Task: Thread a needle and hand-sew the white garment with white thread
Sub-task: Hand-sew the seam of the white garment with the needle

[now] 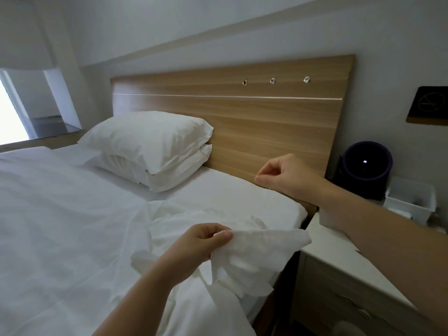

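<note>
The left hand (206,241) pinches the white garment (257,253) by its edge and lifts it off the bed (72,214) for sewing. The right hand (288,175), raised well beyond those fingers, has its fingertips (260,177) pinched together. It likely holds the needle to keep the thread taut, but both are too fine to see.

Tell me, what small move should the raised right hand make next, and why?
Probably bring the right hand down toward the crumpled white fabric garment for the next stitch. Its fingers pinch, seemingly on thread too thin to see, raised well above the cloth, while the left hand holds the edge up.
</note>
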Demonstrator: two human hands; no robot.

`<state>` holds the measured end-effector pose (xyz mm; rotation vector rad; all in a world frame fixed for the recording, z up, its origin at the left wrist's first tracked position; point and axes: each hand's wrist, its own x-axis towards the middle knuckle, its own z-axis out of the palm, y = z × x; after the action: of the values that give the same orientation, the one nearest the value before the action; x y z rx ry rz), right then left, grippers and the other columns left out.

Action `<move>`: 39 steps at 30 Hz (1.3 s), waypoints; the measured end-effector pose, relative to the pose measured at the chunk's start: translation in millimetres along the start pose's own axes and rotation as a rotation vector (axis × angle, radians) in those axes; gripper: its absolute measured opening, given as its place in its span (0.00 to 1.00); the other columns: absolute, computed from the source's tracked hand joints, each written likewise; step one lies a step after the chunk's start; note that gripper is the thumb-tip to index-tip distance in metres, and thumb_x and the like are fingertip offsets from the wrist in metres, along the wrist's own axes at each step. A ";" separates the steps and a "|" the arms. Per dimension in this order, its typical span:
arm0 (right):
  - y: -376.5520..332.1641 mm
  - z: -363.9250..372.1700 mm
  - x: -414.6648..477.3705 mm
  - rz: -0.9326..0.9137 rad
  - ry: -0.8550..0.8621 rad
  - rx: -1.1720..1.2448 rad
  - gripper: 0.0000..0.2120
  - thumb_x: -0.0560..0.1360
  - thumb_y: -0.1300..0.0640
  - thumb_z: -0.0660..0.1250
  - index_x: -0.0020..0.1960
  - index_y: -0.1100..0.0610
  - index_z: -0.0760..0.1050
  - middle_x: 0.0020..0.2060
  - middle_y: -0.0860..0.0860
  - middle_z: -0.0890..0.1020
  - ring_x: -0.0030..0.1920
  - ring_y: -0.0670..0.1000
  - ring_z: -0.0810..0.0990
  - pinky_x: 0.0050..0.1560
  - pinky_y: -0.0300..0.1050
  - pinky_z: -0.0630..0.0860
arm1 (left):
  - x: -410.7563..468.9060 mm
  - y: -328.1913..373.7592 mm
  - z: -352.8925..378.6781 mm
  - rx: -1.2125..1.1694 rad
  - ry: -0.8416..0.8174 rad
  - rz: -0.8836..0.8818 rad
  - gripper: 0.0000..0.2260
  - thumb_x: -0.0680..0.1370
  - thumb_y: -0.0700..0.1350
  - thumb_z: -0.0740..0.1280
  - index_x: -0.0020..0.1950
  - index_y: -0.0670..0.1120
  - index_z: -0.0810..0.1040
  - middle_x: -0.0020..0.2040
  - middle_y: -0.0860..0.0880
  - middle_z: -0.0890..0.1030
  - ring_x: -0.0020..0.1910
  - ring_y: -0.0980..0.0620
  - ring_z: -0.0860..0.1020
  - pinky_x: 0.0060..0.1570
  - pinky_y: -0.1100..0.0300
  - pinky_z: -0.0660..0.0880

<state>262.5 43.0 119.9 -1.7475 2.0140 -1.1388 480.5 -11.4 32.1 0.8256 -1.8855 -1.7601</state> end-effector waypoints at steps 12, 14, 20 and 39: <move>-0.7 -18.7 30.6 -0.002 0.267 0.349 0.03 0.78 0.60 0.65 0.46 0.57 0.77 0.41 0.52 0.82 0.45 0.51 0.82 0.50 0.47 0.80 | 3.1 -6.8 -0.8 -0.225 -0.061 -0.045 0.11 0.71 0.47 0.68 0.46 0.40 0.82 0.42 0.44 0.82 0.40 0.51 0.79 0.43 0.61 0.77; 9.2 -1.2 22.0 -0.233 0.069 -0.087 0.03 0.76 0.59 0.69 0.45 0.56 0.81 0.40 0.49 0.83 0.40 0.45 0.80 0.44 0.42 0.76 | 1.9 -7.2 -1.1 -0.207 -0.067 -0.040 0.11 0.70 0.47 0.69 0.46 0.41 0.83 0.41 0.45 0.82 0.40 0.52 0.79 0.42 0.62 0.77; 19.2 40.7 -9.6 -0.372 -0.377 -0.406 0.06 0.76 0.56 0.68 0.50 0.49 0.83 0.45 0.40 0.77 0.41 0.41 0.75 0.45 0.37 0.74 | -0.3 -8.3 -1.8 -0.105 -0.023 0.025 0.05 0.68 0.49 0.72 0.37 0.49 0.84 0.37 0.49 0.80 0.37 0.54 0.76 0.38 0.64 0.72; 11.5 49.0 -19.1 -0.308 -0.459 -0.364 0.07 0.75 0.60 0.69 0.48 0.51 0.84 0.40 0.41 0.79 0.44 0.42 0.78 0.50 0.43 0.77 | -1.0 -14.3 -4.6 -0.130 -0.001 0.012 0.04 0.67 0.47 0.72 0.36 0.47 0.81 0.35 0.48 0.78 0.36 0.52 0.74 0.41 0.58 0.71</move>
<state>290.0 41.1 73.6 -2.2994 1.7817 -0.3802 486.2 -14.3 18.5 0.7641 -1.7510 -1.8540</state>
